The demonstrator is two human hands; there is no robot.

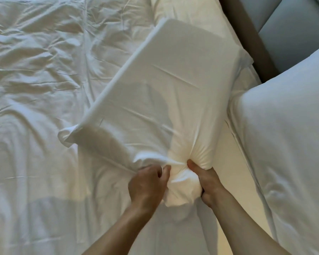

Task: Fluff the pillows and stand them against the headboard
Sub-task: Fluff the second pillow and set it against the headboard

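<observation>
Rumpled white sheet (35,80) covers the bed over the whole left side of the head view, heavily creased. Upper right: padded grey-blue headboard (291,24) with a dark brown frame strip (247,39) running diagonally below it.

Pillow count: three visible, all in white cases.
1. Centre pillow (164,92), lying diagonally on the bed, flat-faced with a squared long edge toward the left. Its near end is bunched into a tight knot of fabric. Far corner lies close to the frame strip; not standing against the headboard.
2. Right pillow (287,144), large and puffed, filling the right edge of the frame, its upper corner overlapping the headboard area. Whether it leans on the headboard cannot be told.
3. Far pillow (188,13), only partly seen at top centre, behind the centre pillow.

Hands: two, both bare, forearms entering from the bottom.
- Left hand (147,186): grip clenched on the gathered case fabric at the left side of the knot.
- Right hand (206,183): grip clenched on the right side of the same bunched end, thumb pressed into the pillow body.

Both hands sit just beside one another with the bunched fabric between them.
</observation>
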